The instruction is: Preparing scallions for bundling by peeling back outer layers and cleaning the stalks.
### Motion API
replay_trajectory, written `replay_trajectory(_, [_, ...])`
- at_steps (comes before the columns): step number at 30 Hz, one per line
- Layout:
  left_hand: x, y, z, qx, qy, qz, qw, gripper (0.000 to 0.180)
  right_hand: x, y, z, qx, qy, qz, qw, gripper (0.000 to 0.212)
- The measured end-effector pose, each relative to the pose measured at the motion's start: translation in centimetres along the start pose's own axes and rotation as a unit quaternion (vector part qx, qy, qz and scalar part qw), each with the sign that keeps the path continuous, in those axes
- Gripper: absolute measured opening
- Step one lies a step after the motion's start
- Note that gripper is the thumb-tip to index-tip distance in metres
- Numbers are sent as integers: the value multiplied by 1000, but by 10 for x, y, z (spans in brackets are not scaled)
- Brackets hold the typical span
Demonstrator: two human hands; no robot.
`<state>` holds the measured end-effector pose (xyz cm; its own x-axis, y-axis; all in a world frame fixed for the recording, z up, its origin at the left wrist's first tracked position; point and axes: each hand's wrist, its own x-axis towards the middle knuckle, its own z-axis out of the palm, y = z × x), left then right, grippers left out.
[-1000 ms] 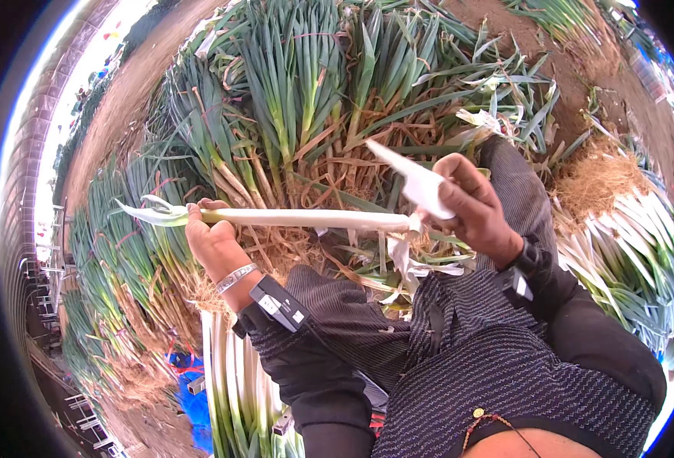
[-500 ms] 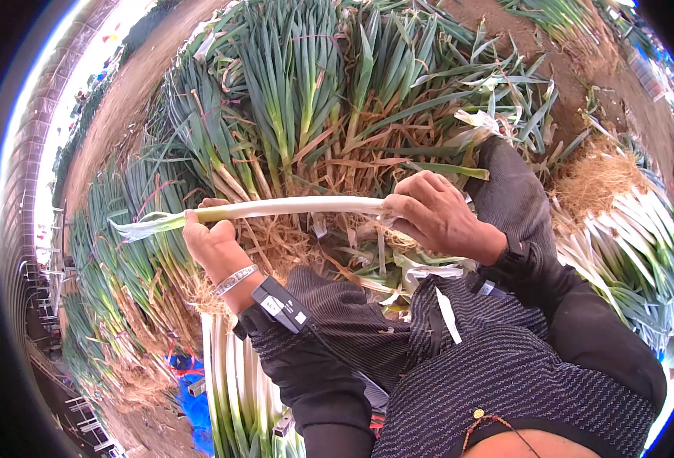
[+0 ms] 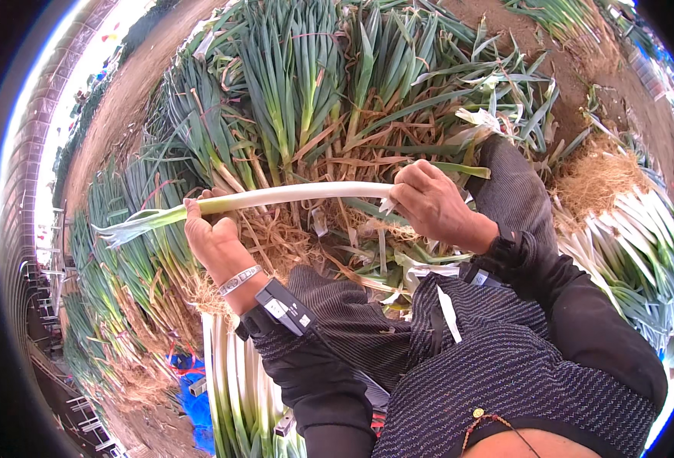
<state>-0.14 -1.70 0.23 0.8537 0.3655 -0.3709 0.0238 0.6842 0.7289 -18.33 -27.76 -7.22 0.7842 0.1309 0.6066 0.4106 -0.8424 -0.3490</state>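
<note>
The green onion [image 3: 299, 192] is held up crosswise over the heap in front, slightly bowed, leafy tip off to the left. Left hand [image 3: 218, 243] has it pinched between thumb and fingers where white turns green. Right hand [image 3: 438, 204] is curled tight on the white end, though the knuckles hide what the fingertips are doing. A white strip [image 3: 449, 314] lies on the dark clothing [image 3: 474, 374], and green bundles [image 3: 287, 84] stand beyond.
</note>
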Motion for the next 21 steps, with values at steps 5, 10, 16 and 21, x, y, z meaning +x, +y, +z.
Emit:
replay_trajectory(5, [25,5,-22,-7,-56,35,998,27,5,-10,-13,69,39,-25,997,18])
replay_trajectory(10, [14,-6,-10,-12,-8,85,996,33,0,-8,-29,247,87,157,952,17])
replay_trajectory(16, [39,11,-30,-74,-6,93,993,21,-7,20,-46,684,254,397,557,9])
replay_trajectory(21, [50,6,-47,148,-51,163,974,23,-33,69,-32,114,46,378,918,26])
